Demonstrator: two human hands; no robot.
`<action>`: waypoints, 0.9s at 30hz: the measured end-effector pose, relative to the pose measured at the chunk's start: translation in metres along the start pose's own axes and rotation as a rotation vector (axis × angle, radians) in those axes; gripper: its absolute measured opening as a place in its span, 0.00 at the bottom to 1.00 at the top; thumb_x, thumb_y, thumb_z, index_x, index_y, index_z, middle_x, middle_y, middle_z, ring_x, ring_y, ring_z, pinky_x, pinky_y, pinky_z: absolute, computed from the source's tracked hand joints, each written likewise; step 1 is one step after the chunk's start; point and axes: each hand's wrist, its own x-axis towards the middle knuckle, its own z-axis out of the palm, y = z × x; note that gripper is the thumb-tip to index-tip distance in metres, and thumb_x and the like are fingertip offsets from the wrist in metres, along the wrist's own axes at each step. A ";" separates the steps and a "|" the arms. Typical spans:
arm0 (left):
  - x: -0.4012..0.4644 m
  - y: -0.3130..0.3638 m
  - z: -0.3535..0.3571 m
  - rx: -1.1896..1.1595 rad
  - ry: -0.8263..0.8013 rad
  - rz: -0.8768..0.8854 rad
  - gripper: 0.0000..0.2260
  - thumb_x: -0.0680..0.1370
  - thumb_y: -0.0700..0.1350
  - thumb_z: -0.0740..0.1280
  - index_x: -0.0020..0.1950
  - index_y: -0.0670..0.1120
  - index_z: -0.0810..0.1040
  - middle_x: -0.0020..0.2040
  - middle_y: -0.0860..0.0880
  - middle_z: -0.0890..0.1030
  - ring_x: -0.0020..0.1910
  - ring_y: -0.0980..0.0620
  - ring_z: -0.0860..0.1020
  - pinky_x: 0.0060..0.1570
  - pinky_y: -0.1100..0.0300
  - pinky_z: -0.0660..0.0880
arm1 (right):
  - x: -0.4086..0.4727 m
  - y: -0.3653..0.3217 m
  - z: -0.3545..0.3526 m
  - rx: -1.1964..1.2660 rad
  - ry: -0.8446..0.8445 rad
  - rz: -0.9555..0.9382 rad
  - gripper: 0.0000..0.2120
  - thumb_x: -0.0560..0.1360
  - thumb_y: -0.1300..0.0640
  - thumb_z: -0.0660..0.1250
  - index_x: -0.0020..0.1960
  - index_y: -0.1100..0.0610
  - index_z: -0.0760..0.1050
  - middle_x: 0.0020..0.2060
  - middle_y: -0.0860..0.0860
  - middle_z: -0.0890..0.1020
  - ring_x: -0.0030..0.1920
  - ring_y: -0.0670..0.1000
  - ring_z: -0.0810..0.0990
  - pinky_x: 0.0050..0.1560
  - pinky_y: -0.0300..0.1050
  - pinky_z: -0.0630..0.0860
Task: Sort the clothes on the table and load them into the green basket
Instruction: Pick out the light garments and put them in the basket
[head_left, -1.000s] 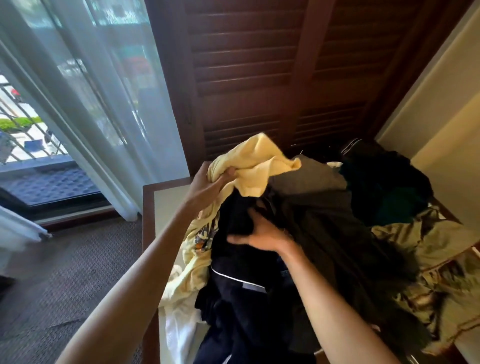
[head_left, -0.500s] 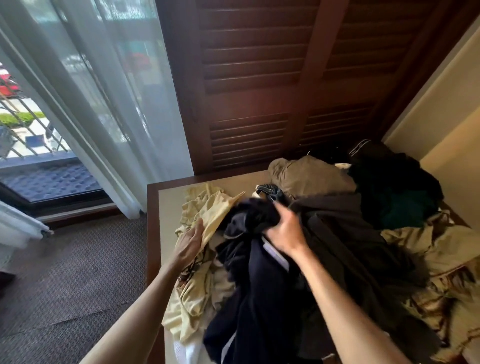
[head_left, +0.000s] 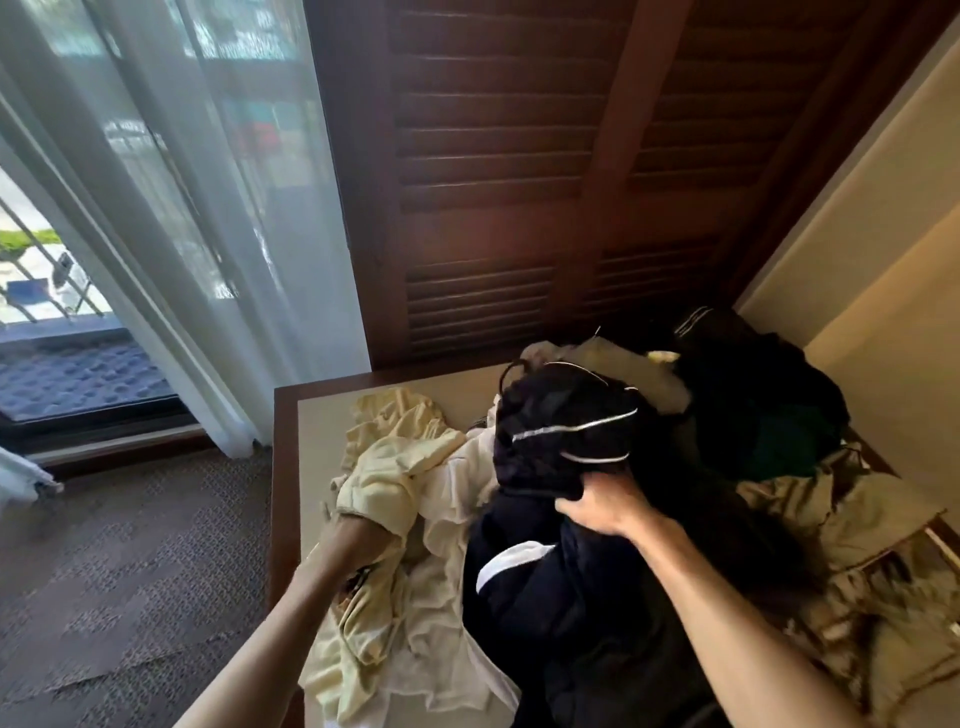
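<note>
A heap of clothes covers the table. On its left side lies a pale yellow garment, spread over a white one. My left hand reaches under the yellow cloth, which hides the fingers. In the middle, my right hand grips a bunched dark navy garment with thin white stripes and holds it up above the pile. More dark clothes and olive ones lie to the right. No green basket is in view.
The table has a dark wooden rim and stands against brown louvred doors. A sheer curtain and a glass door are on the left, with carpet below. A cream wall bounds the right.
My left hand has put the yellow garment down at the table's left and slid under it. My right hand has taken hold of the navy garment and lifted it into a bunch.
</note>
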 end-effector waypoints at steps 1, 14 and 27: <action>-0.005 0.004 -0.010 0.163 -0.054 0.034 0.52 0.65 0.69 0.66 0.83 0.47 0.53 0.83 0.43 0.54 0.81 0.41 0.54 0.78 0.46 0.51 | -0.001 0.004 0.002 0.009 -0.028 0.008 0.51 0.59 0.28 0.56 0.79 0.47 0.62 0.79 0.52 0.62 0.79 0.55 0.57 0.79 0.49 0.52; 0.034 0.027 -0.037 0.327 -0.093 0.271 0.52 0.58 0.86 0.59 0.77 0.74 0.41 0.81 0.49 0.29 0.79 0.34 0.33 0.74 0.25 0.44 | 0.011 -0.051 -0.041 -0.055 -0.023 -0.207 0.52 0.59 0.21 0.68 0.76 0.26 0.46 0.80 0.48 0.32 0.79 0.59 0.31 0.73 0.76 0.44; 0.043 -0.026 0.011 0.261 -0.102 0.395 0.45 0.57 0.73 0.76 0.71 0.58 0.74 0.63 0.49 0.73 0.57 0.45 0.76 0.51 0.56 0.76 | 0.027 -0.031 -0.009 -0.443 -0.007 -0.323 0.29 0.72 0.42 0.73 0.71 0.41 0.69 0.69 0.52 0.66 0.70 0.58 0.68 0.59 0.57 0.76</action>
